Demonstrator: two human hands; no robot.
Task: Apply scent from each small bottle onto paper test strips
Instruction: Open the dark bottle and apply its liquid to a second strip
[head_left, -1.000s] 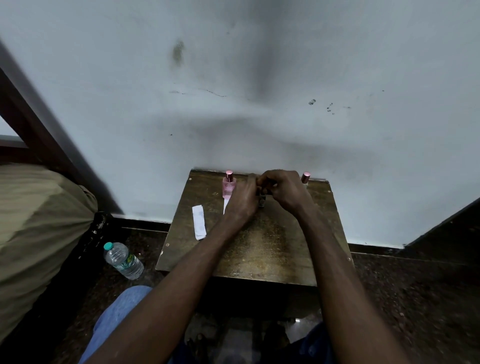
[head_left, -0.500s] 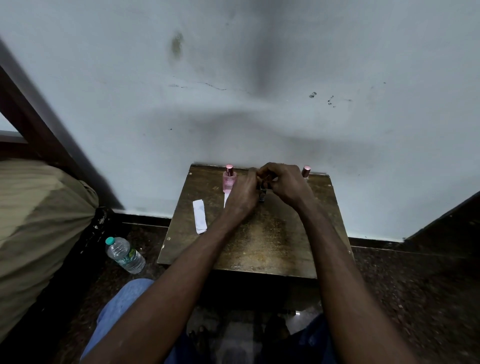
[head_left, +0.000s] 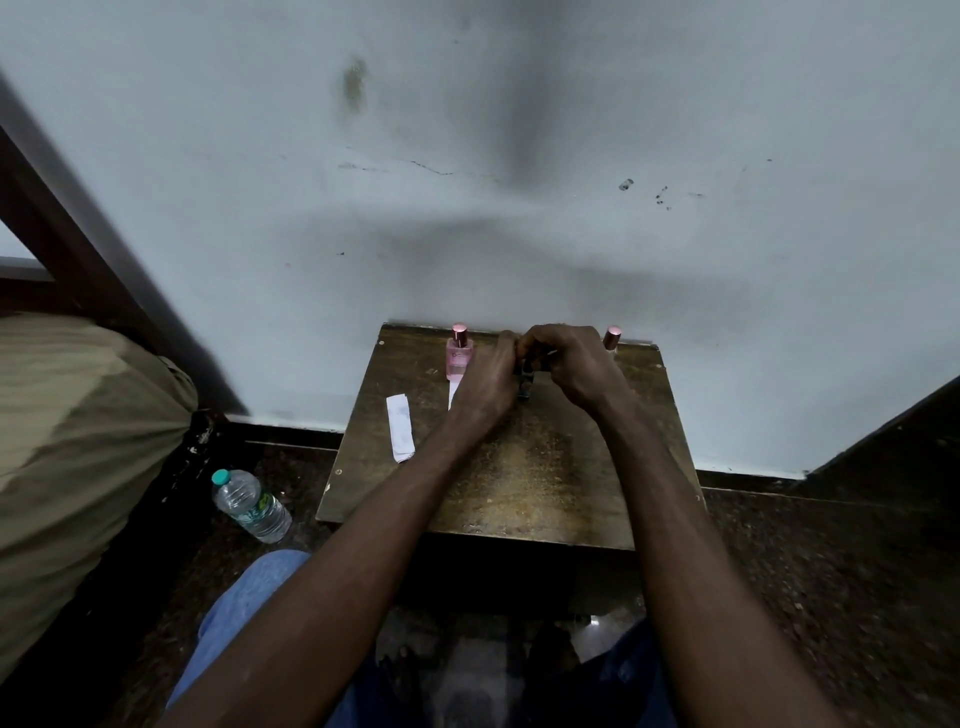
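Both my hands meet at the back of a small wooden table (head_left: 519, 493). My left hand (head_left: 488, 379) and my right hand (head_left: 571, 364) curl round a small dark bottle (head_left: 524, 382), mostly hidden between them. A pink bottle (head_left: 458, 357) with a rose-gold cap stands just left of my left hand. A second rose-gold cap (head_left: 612, 338) shows behind my right hand. One white paper strip (head_left: 399, 427) lies on the table's left side. Another strip (head_left: 453, 396) peeks out under my left hand.
The table stands against a pale wall (head_left: 519, 156). A plastic water bottle (head_left: 252, 505) lies on the dark floor to the left. An olive cloth bundle (head_left: 78, 441) fills the far left. My knees in blue jeans (head_left: 244, 613) are below the table.
Both hands stay together on the small dark bottle with only slight finger shifts. The view has tilted a little, so the table sits higher in frame.
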